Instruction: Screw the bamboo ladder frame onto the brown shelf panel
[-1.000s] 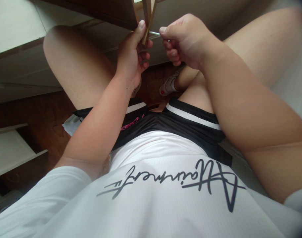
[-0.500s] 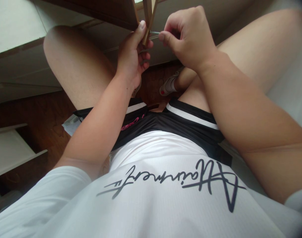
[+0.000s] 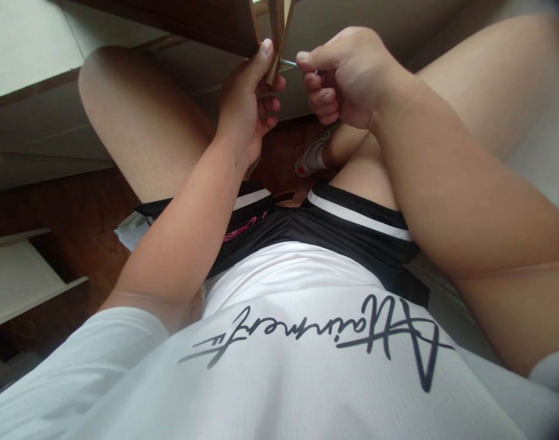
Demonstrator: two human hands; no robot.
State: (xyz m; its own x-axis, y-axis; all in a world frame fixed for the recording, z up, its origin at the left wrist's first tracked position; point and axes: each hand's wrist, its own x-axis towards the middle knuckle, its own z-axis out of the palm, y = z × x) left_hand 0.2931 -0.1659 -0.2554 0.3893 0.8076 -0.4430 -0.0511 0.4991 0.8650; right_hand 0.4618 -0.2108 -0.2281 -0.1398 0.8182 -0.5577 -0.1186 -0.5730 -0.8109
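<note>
Near the top centre, my left hand [image 3: 245, 91] is closed on the lower end of a narrow wooden strip [image 3: 279, 46], the thumb at its left side and the fingers behind. A dark brown wooden board [image 3: 192, 21] meets the strip from the left. Just to the right, my right hand [image 3: 347, 76] pinches a thin metal rod [image 3: 289, 63] between thumb and forefinger, the other fingers curled in. The rod's left end touches the strip's right side. Whether it is a hex key, a screw or another tool, I cannot tell.
A pale tabletop [image 3: 25, 46] spans the upper left, close above my bent left leg [image 3: 137, 116]. My right leg [image 3: 481, 85] fills the right side. Below lies a brown wooden floor [image 3: 109, 211]. A white shelf-like piece [image 3: 22, 275] stands at the lower left.
My right hand has rolled around the metal rod, from knuckles up to palm side showing with curled fingers below. The wooden strip and my left hand shifted slightly right.
</note>
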